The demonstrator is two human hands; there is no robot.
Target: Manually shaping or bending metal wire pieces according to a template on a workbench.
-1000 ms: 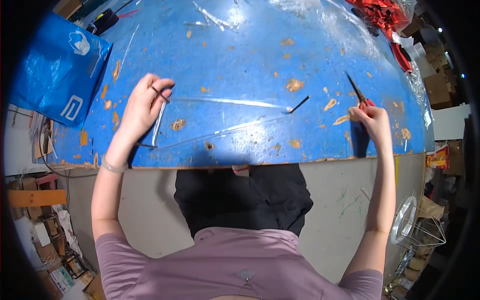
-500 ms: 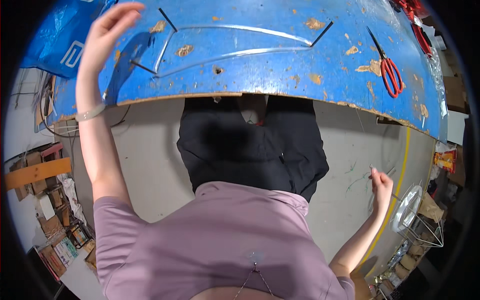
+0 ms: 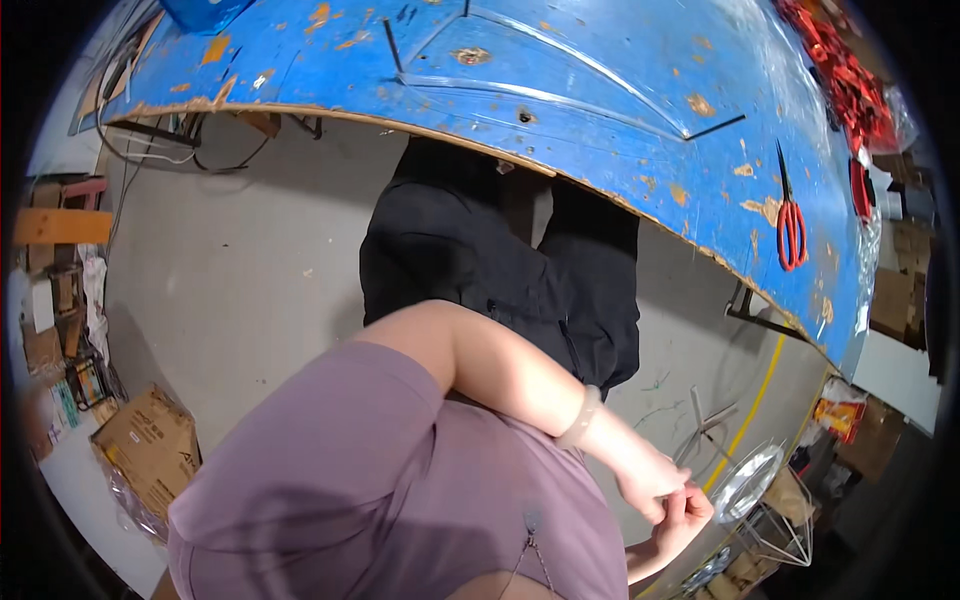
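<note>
My left hand (image 3: 655,485) reaches across my body to the lower right, a pale bangle (image 3: 579,418) on its wrist. There it meets my right hand (image 3: 683,522), whose thumb and fingers are pinched together. The fingers of both hands are closed close to each other; whatever lies between them is too small to make out. On the blue table (image 3: 600,60) lies a long loop of clear strip (image 3: 545,97) with short black rods (image 3: 393,47) sticking out at its corners. Scissors (image 3: 790,232) with red handles rest to the right of the loop.
Red shiny material (image 3: 845,85) and clear plastic film line the table's right edge. A shiny coil (image 3: 750,483) and a wire frame (image 3: 785,545) stand at the lower right, beyond a yellow floor line. A cardboard box (image 3: 150,450) sits at the lower left.
My left hand has swung from above the table's left side down to my right hand. My right hand has moved lower and inward. The view has turned, shifting the table.
</note>
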